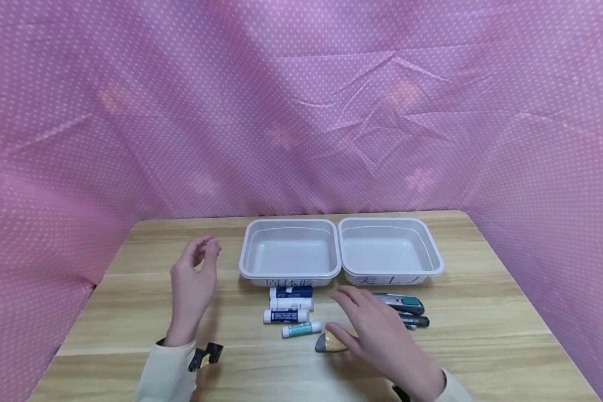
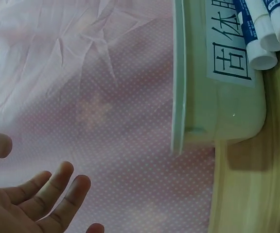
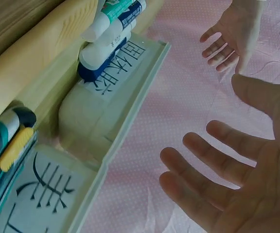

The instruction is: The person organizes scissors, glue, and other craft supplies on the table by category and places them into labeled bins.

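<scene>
Glue sticks [image 1: 286, 316], four of them, lie side by side on the table [image 1: 110, 335] before the left tray [image 1: 291, 257]. Cutters [image 1: 404, 303] lie before the right tray [image 1: 384, 257], partly hidden by the right hand [image 1: 377, 326], its fingers apart and holding nothing. The left hand [image 1: 193, 287], loosely bent, is empty too.
</scene>
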`<state>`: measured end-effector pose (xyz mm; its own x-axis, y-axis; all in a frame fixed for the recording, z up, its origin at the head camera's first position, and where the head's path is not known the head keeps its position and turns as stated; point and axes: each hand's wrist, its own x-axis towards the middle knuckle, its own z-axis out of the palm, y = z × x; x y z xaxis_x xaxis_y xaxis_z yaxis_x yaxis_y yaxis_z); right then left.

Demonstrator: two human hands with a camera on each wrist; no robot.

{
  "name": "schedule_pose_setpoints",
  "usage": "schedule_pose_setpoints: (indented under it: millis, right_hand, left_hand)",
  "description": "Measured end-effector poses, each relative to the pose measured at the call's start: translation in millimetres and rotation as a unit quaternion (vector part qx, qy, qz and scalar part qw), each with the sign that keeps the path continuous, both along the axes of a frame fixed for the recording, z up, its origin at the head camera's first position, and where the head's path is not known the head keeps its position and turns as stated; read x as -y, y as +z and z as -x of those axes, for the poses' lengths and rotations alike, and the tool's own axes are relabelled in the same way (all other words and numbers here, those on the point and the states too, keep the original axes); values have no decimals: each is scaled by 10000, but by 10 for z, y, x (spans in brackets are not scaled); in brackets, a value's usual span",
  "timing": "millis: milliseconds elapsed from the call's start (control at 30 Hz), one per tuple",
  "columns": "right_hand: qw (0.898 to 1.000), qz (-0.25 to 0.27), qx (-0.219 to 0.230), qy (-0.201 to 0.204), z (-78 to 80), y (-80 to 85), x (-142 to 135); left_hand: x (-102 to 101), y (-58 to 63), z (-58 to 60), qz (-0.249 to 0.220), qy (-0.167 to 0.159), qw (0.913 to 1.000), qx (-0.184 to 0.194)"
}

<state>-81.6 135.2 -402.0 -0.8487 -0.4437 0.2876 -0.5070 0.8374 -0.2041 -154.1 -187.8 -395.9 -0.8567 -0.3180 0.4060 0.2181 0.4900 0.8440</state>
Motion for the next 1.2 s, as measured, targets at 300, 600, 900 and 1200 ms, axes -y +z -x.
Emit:
schedule_pose_setpoints:
  millis: [300,600,900,1200]
  right_hand:
    - [9986,-169,208,449,176,-84,201]
    - [9960,-407,85,792,317,-202,361]
    - [9941,-429,638,770,378,-306,438]
    - [9928,-550,519,933,411,-438,451]
  left_hand:
    - [-12,-152,119,-8,-121,9996,274]
    - [-32,-292,203,-1,-468,9947,916]
    - [-87,-403,246,-178,-888,9821,1653]
    - [-145,-513,274,-254,-983,9741,2022]
